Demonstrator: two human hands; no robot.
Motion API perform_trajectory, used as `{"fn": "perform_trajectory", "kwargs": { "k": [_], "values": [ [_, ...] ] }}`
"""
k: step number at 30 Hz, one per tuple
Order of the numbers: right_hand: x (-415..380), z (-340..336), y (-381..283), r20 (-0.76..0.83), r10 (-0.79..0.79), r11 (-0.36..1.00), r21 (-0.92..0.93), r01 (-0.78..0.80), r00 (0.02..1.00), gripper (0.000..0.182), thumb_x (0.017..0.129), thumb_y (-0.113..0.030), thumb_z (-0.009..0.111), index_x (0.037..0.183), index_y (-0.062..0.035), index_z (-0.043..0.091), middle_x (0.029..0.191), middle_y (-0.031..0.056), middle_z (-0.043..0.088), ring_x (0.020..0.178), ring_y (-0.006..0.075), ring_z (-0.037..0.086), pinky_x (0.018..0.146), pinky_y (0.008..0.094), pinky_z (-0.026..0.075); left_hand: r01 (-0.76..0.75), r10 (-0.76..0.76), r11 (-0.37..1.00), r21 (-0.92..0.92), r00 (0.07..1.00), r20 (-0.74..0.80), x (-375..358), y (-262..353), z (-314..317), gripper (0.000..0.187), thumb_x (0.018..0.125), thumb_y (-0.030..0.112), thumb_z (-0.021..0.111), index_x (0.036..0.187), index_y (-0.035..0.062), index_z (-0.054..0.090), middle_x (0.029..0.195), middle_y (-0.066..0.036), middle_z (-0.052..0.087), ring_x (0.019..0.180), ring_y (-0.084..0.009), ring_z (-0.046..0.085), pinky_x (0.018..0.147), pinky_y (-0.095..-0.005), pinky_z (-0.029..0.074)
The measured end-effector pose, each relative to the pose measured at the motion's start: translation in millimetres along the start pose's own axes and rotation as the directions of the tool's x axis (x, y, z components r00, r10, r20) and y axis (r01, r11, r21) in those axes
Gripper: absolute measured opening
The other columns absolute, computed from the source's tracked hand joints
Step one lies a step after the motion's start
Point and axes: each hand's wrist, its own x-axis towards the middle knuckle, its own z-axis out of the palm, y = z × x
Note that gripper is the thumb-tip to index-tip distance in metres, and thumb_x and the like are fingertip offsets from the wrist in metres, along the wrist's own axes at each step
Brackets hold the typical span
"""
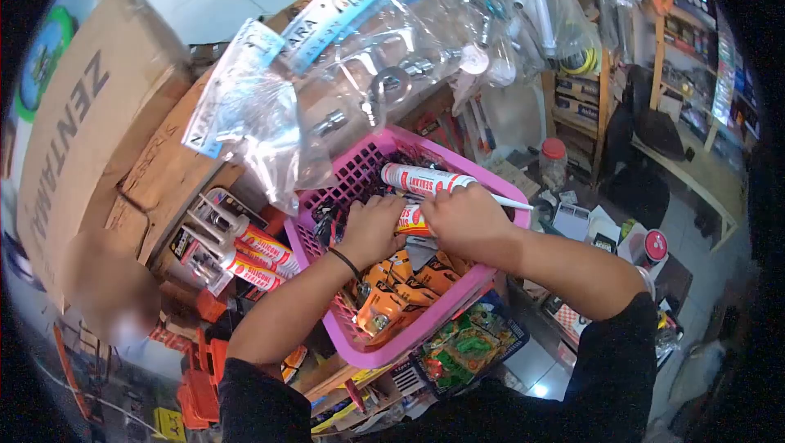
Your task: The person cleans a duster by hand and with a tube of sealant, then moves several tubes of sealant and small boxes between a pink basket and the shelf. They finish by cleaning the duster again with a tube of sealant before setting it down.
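Both hands are over a pink plastic basket [376,355]. My left hand [372,230] is closed on the left end of a red and yellow sealant tube [414,219]. My right hand [466,215] wraps round the same tube's right side, its fingers also against a white sealant tube [421,179] lying just beyond, with a long white nozzle pointing right. Whether the right hand grips the white tube too is hidden. Orange packets [401,292] lie in the near part of the basket, below the hands. Dark small items fill its far left part.
Several sealant tubes [266,253] stand left of the basket. Clear bags [270,124] with metal fittings hang above it. A large cardboard box [90,124] is at the left. Green packets [466,349] hang below the basket. A red-lidded jar [553,166] stands at the right.
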Motion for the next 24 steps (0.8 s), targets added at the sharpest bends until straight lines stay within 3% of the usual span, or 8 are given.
{"fn": "perform_trajectory", "kwargs": {
  "k": [3,5,6,10,15,19,21,24],
  "values": [
    [-2.2,-8.6,-5.5,-0.062,-0.006,0.990,-0.139,-0.002,0.998,0.014,0.070,-0.016,0.050,0.078,-0.0061,0.056,0.060,0.0042,0.056,0.052,0.0177,0.055,0.044,0.0306,0.038,0.029,-0.026,0.999,0.032,0.994,-0.104,-13.3,3.6,-14.9,0.051,0.059,0.023,0.067,0.104,0.0096,0.047,0.099,-0.007,0.052,0.095,-0.0243,0.048,0.074,-0.0410,0.037],
    [-3.9,-22.1,-13.0,-0.194,0.007,0.966,-0.252,-0.057,0.981,0.024,0.071,-0.018,0.049,0.089,-0.0032,0.055,0.061,0.0050,0.055,0.051,0.0186,0.054,0.045,0.0312,0.038,0.070,-0.066,0.997,0.017,0.979,-0.194,-20.6,6.2,-27.5,0.052,0.058,0.024,0.068,0.104,0.0104,0.047,0.099,-0.006,0.052,0.093,-0.0229,0.049,0.072,-0.0395,0.035],
    [-5.8,-30.9,-18.1,-0.187,0.044,0.964,-0.249,-0.091,0.981,0.032,0.071,-0.018,0.048,0.098,-0.0018,0.052,0.065,0.0048,0.053,0.056,0.0175,0.053,0.049,0.0303,0.038,0.061,-0.063,0.998,-0.018,0.967,-0.247,-23.0,4.7,-29.8,0.052,0.057,0.023,0.068,0.103,0.0101,0.047,0.098,-0.007,0.052,0.092,-0.0230,0.050,0.074,-0.0391,0.034],
    [-10.6,-73.6,-35.6,-0.298,-0.024,0.905,-0.413,-0.106,0.954,0.038,0.067,-0.016,0.050,0.104,-0.0037,0.050,0.071,0.0018,0.047,0.067,0.0151,0.048,0.056,0.0282,0.035,0.008,-0.032,0.999,-0.052,0.881,-0.472,-34.9,14.7,-54.8,0.054,0.055,0.021,0.069,0.103,0.0094,0.048,0.098,-0.007,0.053,0.093,-0.0231,0.050,0.074,-0.0368,0.035],
    [-22.8,-141.2,-58.6,-0.280,-0.127,0.826,-0.561,-0.054,0.952,0.033,0.070,-0.017,0.047,0.100,-0.0034,0.052,0.067,0.0006,0.045,0.061,0.0143,0.044,0.052,0.0273,0.032,-0.125,0.089,0.992,-0.015,0.780,-0.620,-59.3,26.0,-86.9,0.056,0.054,0.022,0.069,0.104,0.0074,0.048,0.097,-0.009,0.053,0.091,-0.0241,0.050,0.076,-0.0356,0.035],
    [-31.7,-181.9,-79.7,-0.160,-0.264,0.770,-0.628,0.108,0.951,0.029,0.070,-0.018,0.048,0.095,-0.0057,0.054,0.064,-0.0007,0.043,0.058,0.0127,0.042,0.048,0.0273,0.029,-0.216,0.163,0.976,0.001,0.736,-0.657,-90.1,31.9,-101.9,0.049,0.059,0.027,0.066,0.098,0.0041,0.048,0.094,-0.010,0.052,0.088,-0.0249,0.050,0.073,-0.0349,0.037],
    [-36.3,-196.3,-88.1,-0.141,-0.420,0.726,-0.645,0.239,0.896,0.028,0.070,-0.020,0.049,0.094,-0.0070,0.054,0.061,-0.0016,0.041,0.054,0.0114,0.040,0.046,0.0257,0.027,-0.375,0.215,0.916,-0.143,0.760,-0.613,-110.4,32.4,-106.1,0.050,0.059,0.031,0.068,0.097,0.0040,0.049,0.090,-0.011,0.053,0.085,-0.0265,0.052,0.072,-0.0355,0.040],
    [-33.0,-205.0,-95.9,-0.147,-0.598,0.657,-0.653,0.377,0.788,0.026,0.078,-0.028,0.045,0.091,-0.0082,0.055,0.057,-0.0030,0.036,0.050,0.0097,0.037,0.044,0.0239,0.024,-0.445,0.257,0.774,-0.450,0.871,-0.418,-148.9,35.7,-118.2,0.056,0.062,0.033,0.069,0.101,0.0014,0.046,0.087,-0.014,0.054,0.080,-0.0293,0.054,0.068,-0.0353,0.043]
  ]
}}
